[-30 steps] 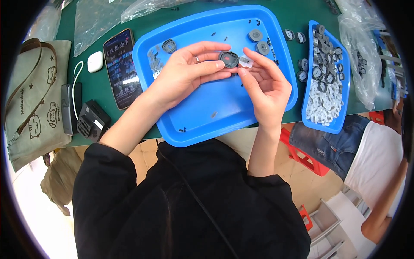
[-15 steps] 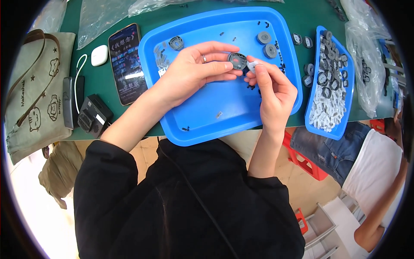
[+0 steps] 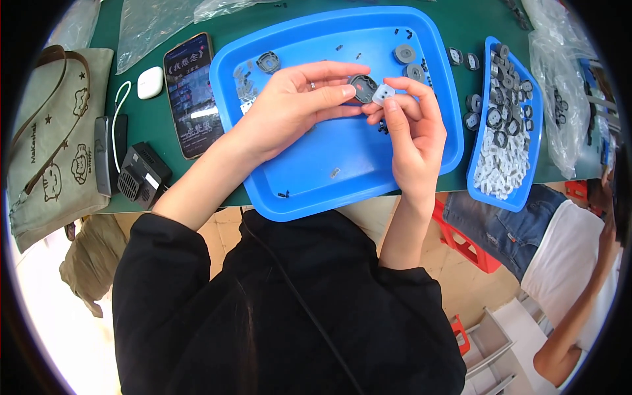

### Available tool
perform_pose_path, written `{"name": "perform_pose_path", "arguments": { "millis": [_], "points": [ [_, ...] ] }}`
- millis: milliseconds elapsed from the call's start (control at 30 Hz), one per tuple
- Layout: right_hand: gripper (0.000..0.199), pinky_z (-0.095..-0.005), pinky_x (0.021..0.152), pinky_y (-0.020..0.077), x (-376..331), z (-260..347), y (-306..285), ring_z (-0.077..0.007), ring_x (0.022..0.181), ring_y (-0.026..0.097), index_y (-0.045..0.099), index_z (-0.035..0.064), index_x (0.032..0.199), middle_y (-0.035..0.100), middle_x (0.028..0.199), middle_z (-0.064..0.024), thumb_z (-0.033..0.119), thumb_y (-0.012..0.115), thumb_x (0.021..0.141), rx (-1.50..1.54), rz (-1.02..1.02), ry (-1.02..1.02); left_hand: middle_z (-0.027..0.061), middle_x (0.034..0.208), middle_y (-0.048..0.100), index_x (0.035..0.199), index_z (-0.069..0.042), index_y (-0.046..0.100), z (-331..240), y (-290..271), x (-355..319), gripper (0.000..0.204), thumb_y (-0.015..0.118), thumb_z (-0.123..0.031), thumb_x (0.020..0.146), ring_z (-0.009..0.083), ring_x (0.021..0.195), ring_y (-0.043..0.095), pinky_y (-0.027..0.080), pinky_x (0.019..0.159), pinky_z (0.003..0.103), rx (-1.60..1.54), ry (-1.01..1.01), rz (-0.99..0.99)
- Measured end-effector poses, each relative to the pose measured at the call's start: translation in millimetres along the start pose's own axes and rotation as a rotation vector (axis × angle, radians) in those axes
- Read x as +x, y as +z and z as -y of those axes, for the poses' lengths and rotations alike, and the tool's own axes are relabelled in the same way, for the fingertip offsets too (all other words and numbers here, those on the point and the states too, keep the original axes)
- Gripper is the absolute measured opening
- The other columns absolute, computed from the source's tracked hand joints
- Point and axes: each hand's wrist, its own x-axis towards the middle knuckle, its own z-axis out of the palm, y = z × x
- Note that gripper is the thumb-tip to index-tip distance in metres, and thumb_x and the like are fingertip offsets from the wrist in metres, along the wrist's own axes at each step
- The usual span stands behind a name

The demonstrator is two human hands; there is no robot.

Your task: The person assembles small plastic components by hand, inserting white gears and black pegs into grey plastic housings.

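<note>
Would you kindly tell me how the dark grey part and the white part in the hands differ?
The dark grey part is in the left hand, the white part in the right hand. The dark grey part looks larger and rounded; the white part is smaller and more angular. Both are held over the blue tray.

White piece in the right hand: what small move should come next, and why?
Probably ease the white piece over the dark housing: the right hand pinches it close beside, while the left hand holds the housing with its hollow side showing.
</note>
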Motion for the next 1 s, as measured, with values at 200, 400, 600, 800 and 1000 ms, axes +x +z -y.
{"name": "perform_pose_path", "arguments": {
  "millis": [200,400,600,800,1000],
  "points": [
    [0.021,-0.0212,0.07,0.0466,0.3,-1.3,0.7,-0.0089,0.076,0.059,0.053,-0.0006,0.112,0.065,0.083,-0.0066,0.002,0.054,0.091,-0.033,0.012,0.021,0.01,0.112,0.059,0.129,0.003,0.049,2.6,-2.2,2.5,0.038,0.052,-0.012,0.094,0.0184,0.106,0.058,0.046,0.098,0.036,-0.026,0.021,-0.008],
    [0.021,-0.021,0.071,0.0472,0.7,1.8,-1.5,-0.0088,0.077,0.06,0.061,-0.0014,0.104,0.064,0.085,-0.0063,-0.004,0.063,0.083,-0.069,-0.045,-0.062,0.0111,0.115,0.059,0.128,0.002,0.05,-1.7,-1.2,0.3,0.037,0.051,-0.015,0.095,0.0163,0.105,0.057,0.049,0.091,0.031,0.1,-0.016,-0.019],
    [0.023,-0.0218,0.069,0.0474,0.0,1.3,-2.7,-0.0094,0.075,0.058,0.067,-0.0012,0.098,0.063,0.087,-0.0063,-0.006,0.069,0.075,-0.03,-0.132,-0.111,0.0098,0.111,0.061,0.126,0.003,0.053,-1.2,0.8,-1.5,0.037,0.051,-0.02,0.096,0.0142,0.096,0.06,0.051,0.085,0.028,0.115,-0.119,0.061],
    [0.025,-0.0221,0.066,0.046,1.6,-3.6,-2.4,-0.0101,0.07,0.056,0.071,0.0028,0.093,0.062,0.087,-0.0059,-0.003,0.074,0.069,-0.147,-0.093,-0.209,0.0097,0.108,0.062,0.126,0.003,0.052,-0.3,0.3,-1.1,0.038,0.051,-0.021,0.097,0.0135,0.093,0.062,0.052,0.084,0.027,0.125,-0.114,0.066],
    [0.026,-0.022,0.062,0.0453,2.9,-2.9,-1.8,-0.0099,0.068,0.056,0.071,0.0056,0.092,0.062,0.086,-0.0054,-0.003,0.073,0.068,-0.333,-0.098,-0.29,0.0092,0.107,0.062,0.127,0.003,0.052,0.4,-0.8,-1.5,0.039,0.052,-0.021,0.096,0.013,0.092,0.061,0.051,0.085,0.027,0.063,-0.086,0.084]
  ]
}}
